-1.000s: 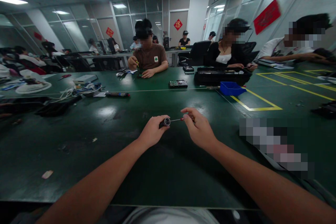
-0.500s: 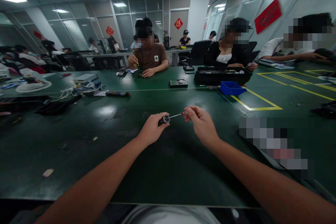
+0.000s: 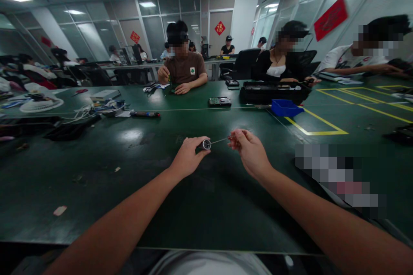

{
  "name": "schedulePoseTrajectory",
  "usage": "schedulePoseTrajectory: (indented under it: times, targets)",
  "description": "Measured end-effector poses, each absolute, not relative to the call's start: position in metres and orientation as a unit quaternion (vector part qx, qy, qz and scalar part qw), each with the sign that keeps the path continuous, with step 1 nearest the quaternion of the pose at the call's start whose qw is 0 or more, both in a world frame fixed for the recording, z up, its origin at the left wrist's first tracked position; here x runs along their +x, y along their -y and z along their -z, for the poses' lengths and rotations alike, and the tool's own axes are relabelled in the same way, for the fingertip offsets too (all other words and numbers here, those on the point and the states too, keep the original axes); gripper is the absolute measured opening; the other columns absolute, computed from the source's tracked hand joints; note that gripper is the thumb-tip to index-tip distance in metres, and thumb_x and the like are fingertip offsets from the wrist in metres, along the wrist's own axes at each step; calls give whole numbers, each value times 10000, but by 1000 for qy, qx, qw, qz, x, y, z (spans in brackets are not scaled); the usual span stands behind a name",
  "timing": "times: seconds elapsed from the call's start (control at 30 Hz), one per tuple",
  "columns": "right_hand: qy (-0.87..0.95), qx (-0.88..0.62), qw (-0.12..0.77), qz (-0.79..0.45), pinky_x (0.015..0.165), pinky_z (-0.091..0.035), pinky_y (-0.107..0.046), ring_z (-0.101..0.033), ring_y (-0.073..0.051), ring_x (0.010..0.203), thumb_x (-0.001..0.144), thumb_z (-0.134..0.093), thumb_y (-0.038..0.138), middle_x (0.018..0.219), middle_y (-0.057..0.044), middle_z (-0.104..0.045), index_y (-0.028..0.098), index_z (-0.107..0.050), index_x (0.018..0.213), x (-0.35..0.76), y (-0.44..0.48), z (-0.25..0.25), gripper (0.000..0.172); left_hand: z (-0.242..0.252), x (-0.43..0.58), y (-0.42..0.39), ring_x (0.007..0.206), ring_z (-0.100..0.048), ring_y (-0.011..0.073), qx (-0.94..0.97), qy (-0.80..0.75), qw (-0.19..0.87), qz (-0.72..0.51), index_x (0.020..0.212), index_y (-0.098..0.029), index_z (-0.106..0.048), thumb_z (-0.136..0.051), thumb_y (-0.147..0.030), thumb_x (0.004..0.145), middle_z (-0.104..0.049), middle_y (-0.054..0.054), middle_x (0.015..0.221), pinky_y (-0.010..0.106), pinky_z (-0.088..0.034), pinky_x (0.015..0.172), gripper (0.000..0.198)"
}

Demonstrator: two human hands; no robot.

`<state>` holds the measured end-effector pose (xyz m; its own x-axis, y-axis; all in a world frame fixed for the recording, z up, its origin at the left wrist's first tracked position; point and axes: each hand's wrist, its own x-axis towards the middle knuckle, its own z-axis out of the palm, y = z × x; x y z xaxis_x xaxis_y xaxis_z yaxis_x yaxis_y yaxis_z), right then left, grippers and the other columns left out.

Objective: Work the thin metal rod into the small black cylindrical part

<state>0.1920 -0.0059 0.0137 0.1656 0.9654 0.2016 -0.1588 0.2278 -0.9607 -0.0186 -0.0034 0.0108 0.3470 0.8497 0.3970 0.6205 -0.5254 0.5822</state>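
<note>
My left hand [image 3: 189, 157] is closed around a small dark cylinder with a silvery ring at its open end [image 3: 206, 144], which faces right. Between the fingertips of my right hand [image 3: 251, 150] is the reddish handle of a thin screwdriver [image 3: 219, 141]. Its slim metal shaft points left, and the tip reaches the ring end of the cylinder; whether it sits inside or only touches the rim I cannot tell. Both hands are above the green table [image 3: 206, 206].
Farther out lie a hard drive [image 3: 220, 102], a blue bin [image 3: 286, 108], a black tray [image 3: 274, 93] and a dark pen-like tool [image 3: 145, 114]. A white fan [image 3: 41, 104] and cables are at left. A blurred-out flat item [image 3: 335, 176] lies at right. Several people sit across the table.
My right hand has shifted slightly right, and the screwdriver shaft lies at a flatter angle. The cylinder has moved a little to the right with my left hand, still held.
</note>
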Motion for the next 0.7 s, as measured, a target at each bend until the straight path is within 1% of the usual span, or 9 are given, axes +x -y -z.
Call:
schedulePoseTrajectory:
  times: [0.1,0.3,0.4,0.57,0.7]
  targets:
    - [519,-444,619,-387,613,-459,-317,-569,-159,637,899,-599,496,729,-8,-629,220,-628,877,193,9,-16,278,-9,-20,3,1075,-615,247,804,-459,162,-341,1241,-257,-649,-678,-250,903,-707,37,1209,425,-454,964,340]
    - [650,-450,558,-252,647,-465,-324,-606,-173,672,974,-511,413,729,-16,-646,213,-630,952,192,27,-26,234,-8,-21,1,1058,-612,246,806,-469,143,-331,1244,-260,-655,-698,-242,889,-719,33,1164,459,-411,1029,358]
    - [672,-442,538,-253,655,-476,-326,-631,-180,696,980,-506,396,759,-25,-671,215,-629,990,191,30,-27,220,-9,-21,1,1060,-613,247,804,-476,141,-328,1240,-256,-658,-703,-226,882,-717,36,1169,457,-414,1023,362]
    - [653,-439,557,-265,673,-496,-326,-641,-176,704,974,-513,390,770,-26,-682,215,-624,977,189,28,-25,207,-9,-20,0,1034,-620,245,801,-480,149,-326,1232,-255,-664,-700,-232,883,-722,39,1153,434,-443,971,352]
    - [647,-437,559,-278,657,-500,-318,-644,-171,684,964,-519,394,754,-26,-689,207,-635,968,188,28,-26,221,-9,-19,0,1049,-622,246,801,-479,152,-324,1235,-254,-662,-707,-225,876,-720,38,1178,431,-442,974,363]
